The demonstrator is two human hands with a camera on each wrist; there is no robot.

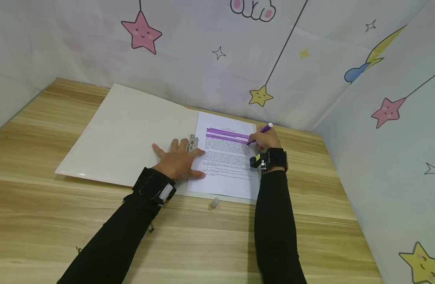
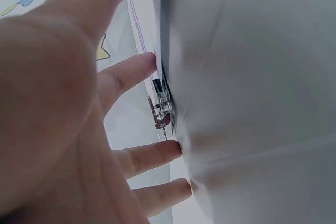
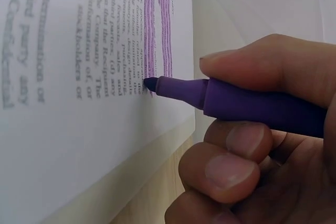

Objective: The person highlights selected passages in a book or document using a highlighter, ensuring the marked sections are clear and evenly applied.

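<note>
A printed sheet [image 1: 224, 185] lies on the right side of an opened white folder [image 1: 132, 114]. Purple highlighted lines [image 1: 224, 135] run across its upper text. My right hand [image 1: 269, 139] grips a purple highlighter [image 3: 262, 106], its dark tip at the right end of a text line just under the marked ones. With fingers spread, my left hand [image 1: 178, 162] rests across the folder's fold, thumb and index fingertip on the sheet's left edge. A metal clip [image 1: 193, 142] shows between the left fingers, partly covered by them.
A small pale translucent cap-like piece [image 1: 215, 202] lies on the wooden table [image 1: 210, 244] just in front of the folder. Fabric walls [image 1: 189, 51] printed with stars stand behind and to the right of the table.
</note>
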